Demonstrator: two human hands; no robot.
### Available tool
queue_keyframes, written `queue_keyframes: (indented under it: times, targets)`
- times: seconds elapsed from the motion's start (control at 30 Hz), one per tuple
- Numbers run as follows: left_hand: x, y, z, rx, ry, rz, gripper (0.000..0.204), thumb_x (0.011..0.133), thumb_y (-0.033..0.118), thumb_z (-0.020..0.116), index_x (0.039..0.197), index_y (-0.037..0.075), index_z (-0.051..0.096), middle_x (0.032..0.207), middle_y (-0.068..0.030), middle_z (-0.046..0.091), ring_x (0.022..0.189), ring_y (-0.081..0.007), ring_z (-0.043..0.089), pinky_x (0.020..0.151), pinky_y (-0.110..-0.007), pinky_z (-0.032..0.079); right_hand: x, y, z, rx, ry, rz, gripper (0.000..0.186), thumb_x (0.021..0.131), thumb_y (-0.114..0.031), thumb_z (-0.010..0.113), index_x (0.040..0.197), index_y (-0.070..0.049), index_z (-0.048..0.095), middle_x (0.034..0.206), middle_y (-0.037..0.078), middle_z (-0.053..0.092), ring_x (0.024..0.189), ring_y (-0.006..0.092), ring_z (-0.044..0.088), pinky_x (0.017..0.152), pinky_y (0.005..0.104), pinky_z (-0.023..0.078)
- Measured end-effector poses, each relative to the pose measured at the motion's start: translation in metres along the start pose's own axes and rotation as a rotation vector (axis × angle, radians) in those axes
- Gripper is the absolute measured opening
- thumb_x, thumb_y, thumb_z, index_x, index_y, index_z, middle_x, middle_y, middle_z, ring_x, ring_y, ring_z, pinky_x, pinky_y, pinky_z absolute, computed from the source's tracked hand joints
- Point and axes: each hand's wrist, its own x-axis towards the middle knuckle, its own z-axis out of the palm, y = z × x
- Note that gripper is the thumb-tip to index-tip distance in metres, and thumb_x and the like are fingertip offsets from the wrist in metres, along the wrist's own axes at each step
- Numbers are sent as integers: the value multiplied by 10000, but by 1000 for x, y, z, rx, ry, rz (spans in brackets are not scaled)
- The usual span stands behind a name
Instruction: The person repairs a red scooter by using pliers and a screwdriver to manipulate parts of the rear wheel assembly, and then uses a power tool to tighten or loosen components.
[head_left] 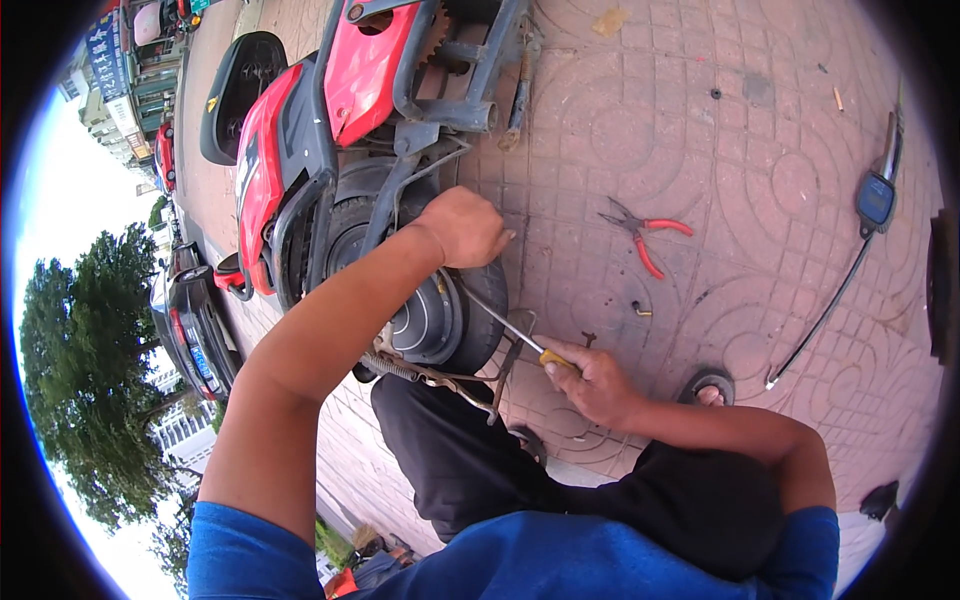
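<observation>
My right hand (598, 387) is closed around the yellow handle of a screwdriver (512, 328). Its metal shaft slants up and left to the black tyre (489, 335) of a red and black scooter (365, 75). Where the tip meets the wheel, I cannot see it clearly. Over the upper part of the same tyre is my left hand (462, 228), curled like a fist. Whatever is under its fingers is hidden. The round dark hub (428, 322) sits inside the tyre, with a metal stand (494, 400) and a spring (388, 366) close by.
Red-handled pliers (641, 236) lie on the patterned paving, right of the wheel. Near them is a small valve-like piece (641, 309). A hose with a dark gauge (875, 200) stretches along the far right. A dark car (192, 325) stands behind the scooter.
</observation>
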Motion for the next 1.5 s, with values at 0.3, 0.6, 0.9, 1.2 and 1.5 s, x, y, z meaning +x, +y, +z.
queue_keyframes:
  times: [0.3,0.6,0.9,1.2,1.5]
  targets:
    - [1,0,1,-9,-12,-11,524,1034,394,543,702,43,746,747,-217,718,760,-435,712,749,-529,564,-8,-40,-4,298,-80,233,445,1105,-146,565,1529,-8,559,808,-8,586,714,68,545,662,275,497]
    - [0,1,-1,-8,-15,-19,530,1032,391,542,686,41,737,735,-216,715,748,-432,712,736,-527,564,-13,-8,22,101,33,-12,443,1131,-196,559,1543,-34,556,823,-36,552,667,37,481,596,232,444]
    - [-3,-3,1,-1,19,-36,531,1032,392,547,680,43,736,730,-217,712,742,-436,709,730,-523,566,1,0,16,-80,104,-139,437,1097,-152,575,1516,-27,580,806,-9,594,690,65,495,636,272,474]
    - [0,0,-1,-2,-11,-46,526,1034,391,546,691,43,742,749,-222,715,774,-435,714,751,-528,564,10,-31,-27,-226,-65,-35,470,1076,-185,579,1518,-25,565,863,131,715,706,153,621,685,343,537]
    - [-5,-5,4,-51,11,-27,528,1042,394,534,725,38,759,788,-206,737,815,-436,723,786,-535,567,-27,-70,-130,-311,-159,105,410,1021,-144,634,1416,-43,685,837,44,644,699,155,602,656,333,526]
